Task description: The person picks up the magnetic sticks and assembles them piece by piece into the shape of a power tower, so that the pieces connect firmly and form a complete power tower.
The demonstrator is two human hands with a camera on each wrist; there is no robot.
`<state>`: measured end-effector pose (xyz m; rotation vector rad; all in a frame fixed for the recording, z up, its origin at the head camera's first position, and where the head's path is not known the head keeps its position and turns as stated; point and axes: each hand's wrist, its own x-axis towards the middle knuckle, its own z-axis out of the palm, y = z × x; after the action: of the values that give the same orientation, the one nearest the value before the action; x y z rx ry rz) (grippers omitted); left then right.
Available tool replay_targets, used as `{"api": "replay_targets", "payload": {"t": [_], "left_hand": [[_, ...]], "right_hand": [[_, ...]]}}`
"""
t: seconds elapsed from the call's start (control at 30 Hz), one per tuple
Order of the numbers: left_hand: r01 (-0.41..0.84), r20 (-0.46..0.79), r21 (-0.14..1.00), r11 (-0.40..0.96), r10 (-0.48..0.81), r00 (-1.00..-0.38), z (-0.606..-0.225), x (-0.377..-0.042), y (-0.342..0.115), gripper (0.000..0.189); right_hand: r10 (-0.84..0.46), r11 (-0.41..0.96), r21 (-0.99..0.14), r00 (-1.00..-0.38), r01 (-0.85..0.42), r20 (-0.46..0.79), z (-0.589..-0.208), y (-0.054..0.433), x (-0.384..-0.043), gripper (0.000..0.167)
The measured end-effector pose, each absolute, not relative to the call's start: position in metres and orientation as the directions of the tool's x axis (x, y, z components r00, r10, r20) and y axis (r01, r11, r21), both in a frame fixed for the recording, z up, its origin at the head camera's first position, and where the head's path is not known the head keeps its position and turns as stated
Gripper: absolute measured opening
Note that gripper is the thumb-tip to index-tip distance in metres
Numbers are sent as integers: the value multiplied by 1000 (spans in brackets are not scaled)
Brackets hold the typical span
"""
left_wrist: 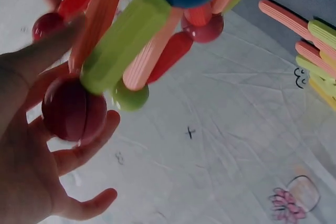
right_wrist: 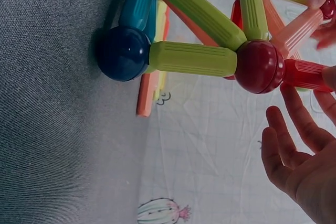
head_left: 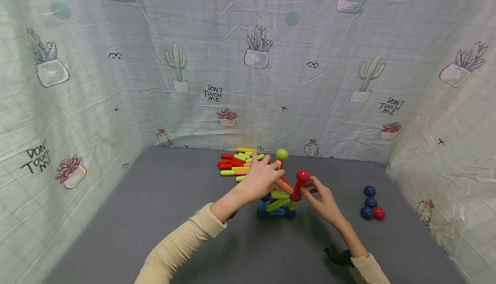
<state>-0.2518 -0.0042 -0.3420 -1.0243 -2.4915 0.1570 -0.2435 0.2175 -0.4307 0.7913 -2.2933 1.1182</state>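
A built frame of magnetic rods and balls stands on the grey table, with blue balls (right_wrist: 123, 53) at its base and green rods (right_wrist: 194, 57) above. My left hand (head_left: 260, 179) reaches over its far left side. In the left wrist view its thumb presses a salmon rod (left_wrist: 100, 17), while the fingers curl behind a dark red ball (left_wrist: 73, 109). From the right, my right hand (head_left: 323, 200) pinches an upright red rod (head_left: 299, 186) between thumb and fingers. A red ball (head_left: 303, 176) tops that rod. Farther back, a light green ball (head_left: 281, 154) sits high on the frame.
Loose red, green, yellow and salmon rods (head_left: 232, 162) lie in a pile behind the frame to the left. Several spare balls, mostly blue (head_left: 370, 202) and one red (head_left: 379, 213), rest at the right. A patterned cloth (head_left: 209, 116) hangs around the table's back and sides.
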Motion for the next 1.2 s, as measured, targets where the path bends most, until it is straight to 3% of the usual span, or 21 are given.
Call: {"api": "replay_targets", "payload": {"t": [0.13,0.23,0.43,0.53,0.63,0.77,0.9,1.07,1.2], "left_hand": [[618,386,-83,782,597,-703,-346,-253,-16,52],[607,387,26,794,552,-739,-353,-256,-21,56],[630,370,88,772,561,-740,-361,-259,-19,42],[602,381,99,792,528,-759,-364,-257,-22,59],[536,402,187,823,433,-807,-372,-253,-28,75],[475,361,307,825,361,-860,-396,-248,-35,55],[511,367,348,786,387,-846,-419,-247,-37,30],[494,456,346,798,317,-832,-423,-260,-42,24],[495,431,353,794,331,-839,-423,-285,-45,27]], "right_hand": [[-288,499,-556,-733,-664,617,-431,218,-243,31],[-274,506,-564,-741,-653,612,-431,218,-242,29],[-268,516,-579,-761,-631,591,-429,215,-243,26],[-285,545,-568,-773,-617,567,-431,215,-242,27],[-304,592,-552,-797,-588,522,-435,219,-240,31],[-320,635,-525,-812,-566,488,-440,224,-237,35],[-338,637,-493,-789,-593,513,-442,225,-236,36],[-398,612,-417,-717,-672,572,-445,216,-230,37],[-431,633,-341,-683,-695,590,-444,192,-218,41]]}}
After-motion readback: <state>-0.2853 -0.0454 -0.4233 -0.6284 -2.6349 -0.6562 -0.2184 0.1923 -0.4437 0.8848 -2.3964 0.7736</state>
